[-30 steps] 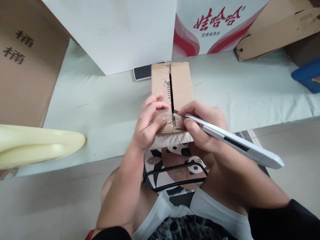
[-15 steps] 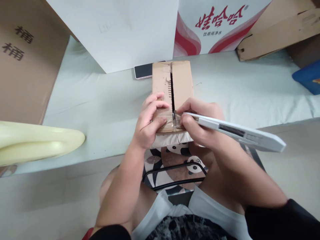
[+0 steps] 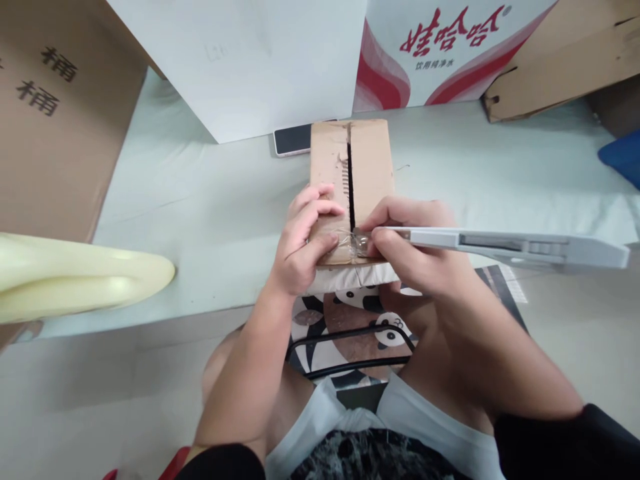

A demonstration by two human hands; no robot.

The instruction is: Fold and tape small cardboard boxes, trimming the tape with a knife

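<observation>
A small brown cardboard box (image 3: 373,160) stands at the near edge of the cloth-covered table, its top seam parted in a dark slit. Clear tape (image 3: 353,243) lies wrinkled across the near end of that seam. My left hand (image 3: 307,233) grips the box's left side, fingers bent over the top and thumb near the tape. Between the thumb and fingers of my right hand (image 3: 415,233) is a white utility knife (image 3: 500,245), its handle pointing out to the right. The knife's tip is at the near end of the slit, partly hidden by my fingers.
Behind the box lies a phone (image 3: 293,140), against a large white carton (image 3: 280,60) with red print on another face. Brown cartons stand left (image 3: 60,147) and right (image 3: 565,67). A pale yellow object (image 3: 85,280) juts in from the left; a blue one (image 3: 625,159) sits far right.
The knife's handle has swung away from me and now lies nearly level to the right. My left hand keeps its hold on the box. The whole view has shifted slightly.
</observation>
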